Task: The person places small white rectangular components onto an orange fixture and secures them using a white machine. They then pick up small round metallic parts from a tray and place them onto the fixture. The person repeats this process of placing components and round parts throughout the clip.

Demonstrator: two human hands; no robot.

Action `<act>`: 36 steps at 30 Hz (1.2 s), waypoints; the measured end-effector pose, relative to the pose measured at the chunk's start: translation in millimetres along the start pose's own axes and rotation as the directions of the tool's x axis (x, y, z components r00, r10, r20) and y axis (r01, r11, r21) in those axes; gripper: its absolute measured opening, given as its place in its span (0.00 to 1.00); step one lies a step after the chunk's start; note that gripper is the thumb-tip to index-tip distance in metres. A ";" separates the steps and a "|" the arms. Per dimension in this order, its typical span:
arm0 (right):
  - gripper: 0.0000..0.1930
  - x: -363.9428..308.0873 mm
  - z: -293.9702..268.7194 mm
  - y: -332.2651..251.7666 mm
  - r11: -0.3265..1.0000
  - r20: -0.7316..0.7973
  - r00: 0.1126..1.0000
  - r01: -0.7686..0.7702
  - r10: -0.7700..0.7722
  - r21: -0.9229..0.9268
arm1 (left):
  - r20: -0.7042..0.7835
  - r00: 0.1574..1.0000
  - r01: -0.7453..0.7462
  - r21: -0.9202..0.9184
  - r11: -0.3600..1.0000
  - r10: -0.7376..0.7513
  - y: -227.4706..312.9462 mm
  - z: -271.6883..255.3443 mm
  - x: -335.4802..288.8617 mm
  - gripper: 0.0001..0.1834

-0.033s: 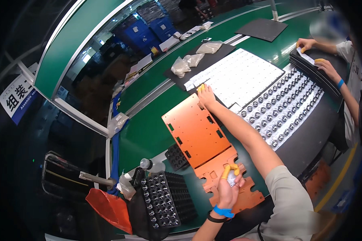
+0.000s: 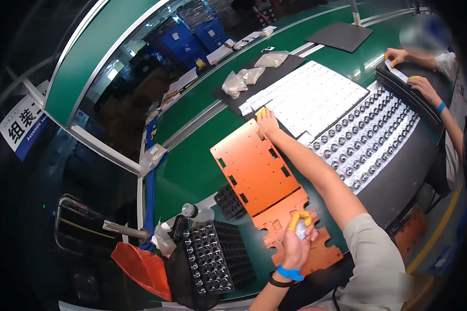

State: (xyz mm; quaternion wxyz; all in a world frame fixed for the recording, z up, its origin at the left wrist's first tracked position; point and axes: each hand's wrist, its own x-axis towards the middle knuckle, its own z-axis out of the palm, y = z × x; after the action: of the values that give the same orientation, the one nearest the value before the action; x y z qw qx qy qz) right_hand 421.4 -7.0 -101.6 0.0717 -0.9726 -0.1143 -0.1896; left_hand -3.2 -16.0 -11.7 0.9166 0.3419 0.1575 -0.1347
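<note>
My left hand (image 2: 296, 243), with yellow finger covers and a blue wristband, is curled round a small white board (image 2: 301, 230) with dark dots. It is over the near, notched end of an orange plate fixture (image 2: 254, 168). My right hand (image 2: 267, 124) stretches to the fixture's far corner, beside the near left edge of a large white panel of small boards (image 2: 316, 96). Its covered fingertips are closed together there, and what they pinch is hidden. Loose white strips (image 2: 254, 101) lie just beyond them.
White sheets with rows of black round parts (image 2: 363, 137) lie to the right. A co-worker's hands (image 2: 423, 85) hold a white strip over stacked black trays. At lower left stand black trays of shiny round parts (image 2: 207, 259), a clear bottle (image 2: 198, 212) and a red bag (image 2: 142, 269). Plastic bags (image 2: 234, 84) lie farther back.
</note>
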 end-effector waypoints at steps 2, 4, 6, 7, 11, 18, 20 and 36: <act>0.29 4.9 26.2 -3.8 1.000 -0.069 0.998 -0.005 0.003 -0.024 | -0.003 1.000 0.026 0.010 1.000 -0.026 -2.7 0.6 -1.6 0.15; 0.23 14.3 54.1 19.5 0.985 -0.184 0.983 -0.026 -0.005 -0.168 | 0.006 0.998 0.070 0.029 0.997 -0.070 -5.2 9.7 -6.5 0.15; 0.19 8.1 56.6 -19.0 0.999 -0.150 0.989 -0.010 0.017 0.049 | -0.033 0.997 0.068 0.014 0.998 -0.068 0.5 5.7 -8.0 0.15; 0.17 9.8 57.7 -36.0 0.982 -0.093 0.995 -0.012 0.030 0.191 | -0.017 0.999 0.046 -0.008 0.999 -0.046 2.4 -1.8 -8.1 0.14; 0.11 46.7 107.1 43.8 0.728 0.033 0.973 -0.193 0.228 0.658 | 0.168 0.980 0.120 -0.062 0.991 -0.109 -9.3 -0.9 -2.2 0.14; 0.12 25.7 76.8 -18.7 0.679 0.194 0.977 -0.202 0.090 0.705 | 0.014 0.999 0.043 -0.035 0.998 -0.043 -2.2 -6.9 -5.0 0.15; 0.12 19.1 58.8 -15.5 0.733 0.180 0.983 -0.157 0.049 0.662 | 0.012 0.999 0.035 -0.027 0.999 -0.034 -1.0 -3.4 -6.6 0.14; 0.03 -25.1 -66.3 37.3 0.873 -0.205 0.971 -0.010 0.125 0.487 | 0.064 0.995 0.079 -0.049 0.996 -0.076 1.7 0.3 -7.7 0.13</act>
State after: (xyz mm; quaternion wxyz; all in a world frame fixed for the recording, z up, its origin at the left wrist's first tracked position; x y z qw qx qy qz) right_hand 384.7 -60.0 -53.9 0.3312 -0.8987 -0.1146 -0.2635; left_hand -9.6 -13.9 -7.5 0.9236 0.3075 0.1458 -0.1765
